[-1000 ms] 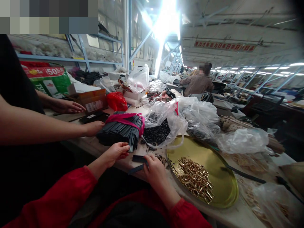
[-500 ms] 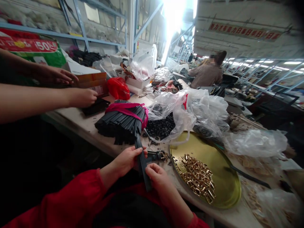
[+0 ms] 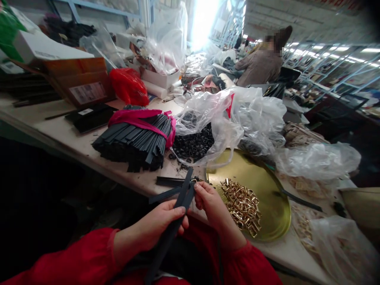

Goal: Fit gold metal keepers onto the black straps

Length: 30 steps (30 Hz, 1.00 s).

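Note:
My left hand (image 3: pixel 164 221) is closed around a few long black straps (image 3: pixel 169 237), its thumb pressed flat on top. The straps slant from my lap up toward the table edge and fan apart at their upper ends. Just beyond, my right hand (image 3: pixel 209 200) pinches the upper end of one strap between thumb and fingertips. Straps with buckles (image 3: pixel 170 186) lie on the table edge behind my hands, partly covered by them. Farther left sits a thick bundle of black straps (image 3: pixel 139 138), tied with a pink band (image 3: pixel 133 115).
Gold buckles (image 3: pixel 243 208) are heaped on a round golden tray (image 3: pixel 273 202) at right. Clear plastic bags (image 3: pixel 258 114) and small black rings (image 3: pixel 196 144) lie behind. A cardboard box (image 3: pixel 80 79) and red bag (image 3: pixel 127 85) stand left. A person (image 3: pixel 259 63) sits farther back.
The straps in my left hand have come away from the bundle. My right hand has moved up to a strap's upper end. Another person's arms at left have gone from view.

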Available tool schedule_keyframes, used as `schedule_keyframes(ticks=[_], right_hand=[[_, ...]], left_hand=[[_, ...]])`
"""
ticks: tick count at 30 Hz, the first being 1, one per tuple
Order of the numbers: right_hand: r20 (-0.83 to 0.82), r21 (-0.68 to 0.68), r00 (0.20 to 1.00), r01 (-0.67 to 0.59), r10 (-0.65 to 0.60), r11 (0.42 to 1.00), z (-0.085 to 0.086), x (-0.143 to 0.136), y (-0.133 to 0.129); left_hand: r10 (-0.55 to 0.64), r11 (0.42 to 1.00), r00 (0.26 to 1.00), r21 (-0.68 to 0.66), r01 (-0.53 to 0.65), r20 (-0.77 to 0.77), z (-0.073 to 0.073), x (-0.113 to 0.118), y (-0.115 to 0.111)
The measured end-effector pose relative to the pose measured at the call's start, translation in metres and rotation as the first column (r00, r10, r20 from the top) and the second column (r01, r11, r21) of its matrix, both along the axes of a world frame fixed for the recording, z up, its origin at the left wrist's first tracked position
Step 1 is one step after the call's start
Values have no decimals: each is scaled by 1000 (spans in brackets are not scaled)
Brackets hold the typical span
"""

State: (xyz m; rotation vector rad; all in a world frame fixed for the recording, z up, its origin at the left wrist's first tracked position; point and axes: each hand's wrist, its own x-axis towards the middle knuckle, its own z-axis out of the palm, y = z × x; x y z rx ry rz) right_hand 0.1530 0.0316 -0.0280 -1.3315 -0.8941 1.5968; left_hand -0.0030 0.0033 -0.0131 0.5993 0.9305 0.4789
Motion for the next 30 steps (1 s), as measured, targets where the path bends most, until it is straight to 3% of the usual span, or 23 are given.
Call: schedule_keyframes(ticks=[4,8,10,15,18,20,22,24,25,30], right_hand=[[-68,-61,998,9,-13,998,-2,2,2],[-83,-70,997,-2,-4,998,3,3,6],[-58,-65,998,7,-11,998,5,3,8],[90,-31,996,-10,13,999,6,6,13],[293,82,955,-78,51,994,10,15,32],[550,217,835,-121,-19,969,12,20,54],[831,302,544,-269,-114,915,13,21,80],[958,250,242,-432,-156,867,10,18,104],[977,204,148,-480,-150,853,7,14,113],[995,46,-42,-584,-86,811,-6,1,129]], left_hand=[[66,988,995,-144,-54,76,-5,2,9],[92,919,986,-393,-32,136,-2,2,18],[88,905,985,-425,-16,149,0,3,21],[66,990,992,-129,-51,111,0,5,22],[78,996,996,49,-79,33,-2,4,26],[94,984,995,154,-89,-25,-3,2,32],[123,968,990,226,-105,-65,-4,0,39],[152,957,985,261,-124,-87,-5,-1,45],[163,954,982,269,-133,-94,-5,-1,48],[182,962,974,230,-149,-131,2,1,56]])
